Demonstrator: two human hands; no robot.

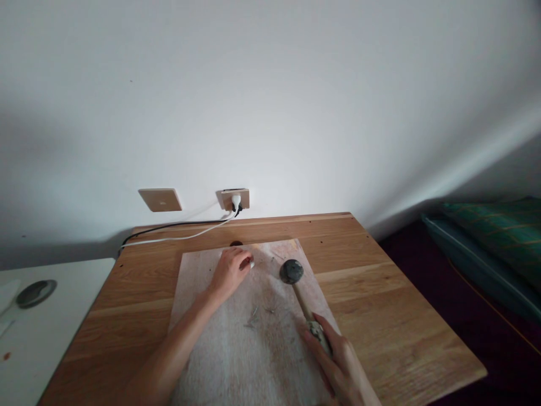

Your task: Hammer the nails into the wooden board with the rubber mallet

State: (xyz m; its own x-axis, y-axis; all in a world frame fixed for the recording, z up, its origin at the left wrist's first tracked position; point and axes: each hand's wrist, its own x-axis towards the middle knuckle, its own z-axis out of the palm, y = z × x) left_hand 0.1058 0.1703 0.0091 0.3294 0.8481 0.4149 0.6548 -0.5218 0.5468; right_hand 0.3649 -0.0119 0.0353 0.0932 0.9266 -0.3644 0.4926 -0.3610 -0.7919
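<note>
My right hand (pixel 338 363) is wrapped round the wooden handle of a mallet (pixel 301 293), whose dark round head rests on a pale worn board (pixel 236 361). My left hand (pixel 230 270) reaches to the far part of the board, fingers curled in a pinch on a small light object that I cannot make out. Several small nails (pixel 253 317) lie loose on the board between my two hands.
The board lies on a wooden table (pixel 380 304) against a white wall. A wall socket (pixel 234 199) with plugged cables and a blank plate (pixel 160 199) sit behind. A white surface (pixel 38 327) stands at left, and green cushions (pixel 490 248) lie at right.
</note>
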